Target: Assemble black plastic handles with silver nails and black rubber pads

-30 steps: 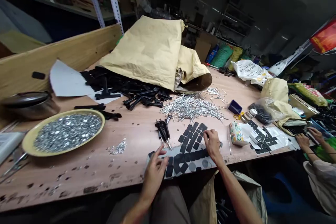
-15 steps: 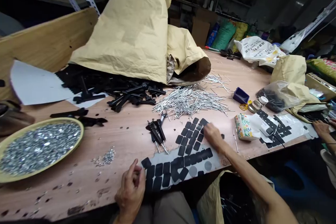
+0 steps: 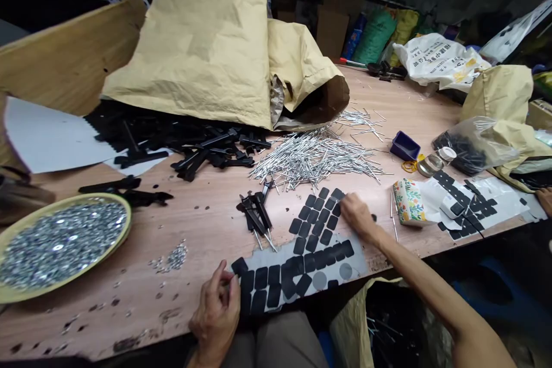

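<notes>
"Where are the hands?"

"Well apart. The right hand (image 3: pixel 357 215) is at the far right corner of the slanting rows of black pads (image 3: pixel 312 216); its fingertips are hidden, so I can't tell whether they pinch one. The left hand (image 3: pixel 215 313) curls loosely beside the left end of the grey strip (image 3: pixel 357 262); whether it holds anything, I can't tell."

"Why the gaps in those rows?"

"Probably so each pad lifts singly. Those on the strip, by the near edge of the table (image 3: pixel 215 224), lie closer, some overlapping."

"And the metal rods (image 3: pixel 317 158)?"

"Heaped just beyond the pads, likely for easy reach. The metal washers (image 3: pixel 64 241) fill a yellow dish (image 3: pixel 126 227), presumably because small pieces scatter."
</notes>
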The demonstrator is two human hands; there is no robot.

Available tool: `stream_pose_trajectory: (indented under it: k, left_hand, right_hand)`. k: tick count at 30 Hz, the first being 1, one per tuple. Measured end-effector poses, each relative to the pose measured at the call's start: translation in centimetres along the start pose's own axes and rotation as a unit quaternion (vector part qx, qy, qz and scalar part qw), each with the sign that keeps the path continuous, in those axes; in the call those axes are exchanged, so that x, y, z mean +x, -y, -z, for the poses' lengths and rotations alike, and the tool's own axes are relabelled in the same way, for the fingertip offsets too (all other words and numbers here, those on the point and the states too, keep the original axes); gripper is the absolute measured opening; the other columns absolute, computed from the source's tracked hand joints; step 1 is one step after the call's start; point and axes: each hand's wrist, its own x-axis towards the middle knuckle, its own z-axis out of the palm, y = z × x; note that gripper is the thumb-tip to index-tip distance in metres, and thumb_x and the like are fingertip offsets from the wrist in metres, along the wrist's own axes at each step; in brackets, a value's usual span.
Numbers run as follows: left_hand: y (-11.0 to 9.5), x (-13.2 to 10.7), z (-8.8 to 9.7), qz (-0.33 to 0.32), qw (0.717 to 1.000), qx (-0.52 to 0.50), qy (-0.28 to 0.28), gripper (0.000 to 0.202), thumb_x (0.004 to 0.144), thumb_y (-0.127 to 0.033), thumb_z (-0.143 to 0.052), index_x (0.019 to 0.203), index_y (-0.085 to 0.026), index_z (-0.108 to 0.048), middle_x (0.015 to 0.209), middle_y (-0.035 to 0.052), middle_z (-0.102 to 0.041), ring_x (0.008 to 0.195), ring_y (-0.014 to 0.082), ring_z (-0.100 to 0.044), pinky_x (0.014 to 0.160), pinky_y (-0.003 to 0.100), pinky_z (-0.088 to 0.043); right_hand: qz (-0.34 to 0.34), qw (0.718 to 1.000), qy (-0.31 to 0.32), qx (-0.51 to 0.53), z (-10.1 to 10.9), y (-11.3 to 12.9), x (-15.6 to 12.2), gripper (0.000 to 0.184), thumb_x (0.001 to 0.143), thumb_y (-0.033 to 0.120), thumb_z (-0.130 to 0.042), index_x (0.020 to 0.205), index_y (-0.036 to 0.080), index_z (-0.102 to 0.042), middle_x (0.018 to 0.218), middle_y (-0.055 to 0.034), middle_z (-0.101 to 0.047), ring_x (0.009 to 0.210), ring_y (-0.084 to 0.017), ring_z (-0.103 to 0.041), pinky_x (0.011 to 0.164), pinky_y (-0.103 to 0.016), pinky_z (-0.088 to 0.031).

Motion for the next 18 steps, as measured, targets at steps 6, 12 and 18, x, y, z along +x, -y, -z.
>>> stream_pose_trajectory:
  k: [6,12,18]
  left_hand:
    - [0.1,-0.1,-0.3,-0.006,1.000,-0.001,-0.005,0.032,0.086,-0.022,-0.049,0.117,-0.017,-0.055,0.076,0.0043,-0.066,0.062,0.0140,-0.060,0.054,0.023,-0.040]
    - [0.4,-0.2,-0.7,0.005,1.000,-0.018,-0.014,0.030,0.086,-0.024,-0.048,0.113,-0.015,-0.058,0.075,0.0047,-0.067,0.061,0.0138,-0.060,0.054,0.023,-0.038]
    - [0.2,-0.1,-0.7,0.028,0.999,-0.040,0.000,0.031,0.084,-0.023,-0.047,0.111,-0.014,-0.060,0.079,0.0065,-0.067,0.060,0.0138,-0.059,0.052,0.022,-0.035]
  right_hand:
    - [0.075,0.996,0.023,-0.035,-0.8,1.8,-1.3,0.034,0.094,0.016,-0.031,0.069,0.019,-0.055,0.071,-0.0043,-0.051,0.071,-0.017,-0.045,0.059,-0.027,-0.039]
    - [0.052,0.997,0.024,-0.050,-0.9,1.9,-1.4,0.031,0.092,0.015,-0.037,0.068,0.020,-0.055,0.070,-0.0039,-0.052,0.071,-0.017,-0.046,0.060,-0.026,-0.039]
    - [0.035,0.997,0.006,-0.068,0.2,3.0,-1.1,0.027,0.089,0.014,-0.042,0.066,0.020,-0.055,0.069,-0.0037,-0.054,0.070,-0.017,-0.050,0.058,-0.025,-0.041]
